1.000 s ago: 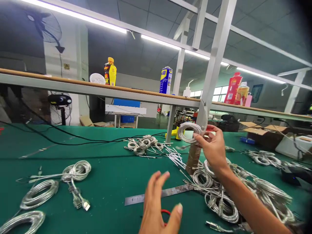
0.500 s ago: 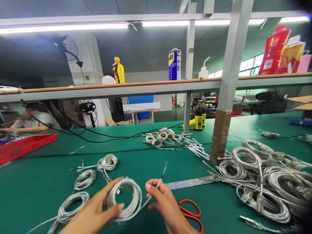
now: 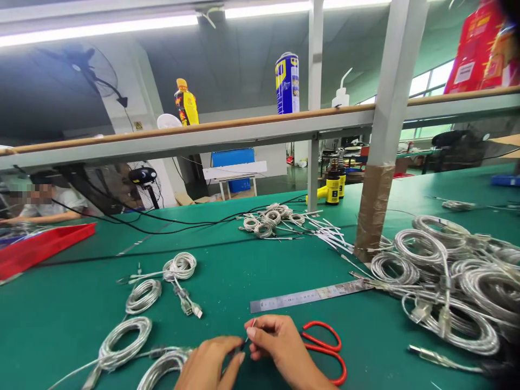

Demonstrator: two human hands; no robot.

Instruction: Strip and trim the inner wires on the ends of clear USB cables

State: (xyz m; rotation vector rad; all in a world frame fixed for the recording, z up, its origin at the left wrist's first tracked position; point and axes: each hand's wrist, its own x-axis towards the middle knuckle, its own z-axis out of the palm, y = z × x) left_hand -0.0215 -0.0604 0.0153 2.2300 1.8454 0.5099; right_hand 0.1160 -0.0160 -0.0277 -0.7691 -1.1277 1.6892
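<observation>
Low in the head view, my left hand point(image 3: 211, 362) pinches the dark end of a clear-jacketed cable between thumb and forefinger. My right hand point(image 3: 282, 346) is closed beside it, gripping the thin wire tip point(image 3: 251, 328) that rises between its fingertips. A silver cable coil point(image 3: 162, 369) lies on the table just left of my left hand, partly cut off by the frame's bottom edge. Red-handled scissors point(image 3: 325, 346) rest right of my right hand, their blades hidden by it. Beyond my hands lies a steel ruler point(image 3: 300, 298).
Several coiled cables point(image 3: 125, 338) lie at left, and a large cable heap point(image 3: 450, 281) is at right. Small coils point(image 3: 272, 218) sit farther back near yellow heat guns point(image 3: 332, 187). A taped post point(image 3: 374, 206) carries the shelf point(image 3: 244, 127). A red tray point(image 3: 60, 241) stands left; another person sits behind it.
The cable coil went from my left hand down onto the table. My left hand moved right to the cable end beside my right hand. The view tilted down a little.
</observation>
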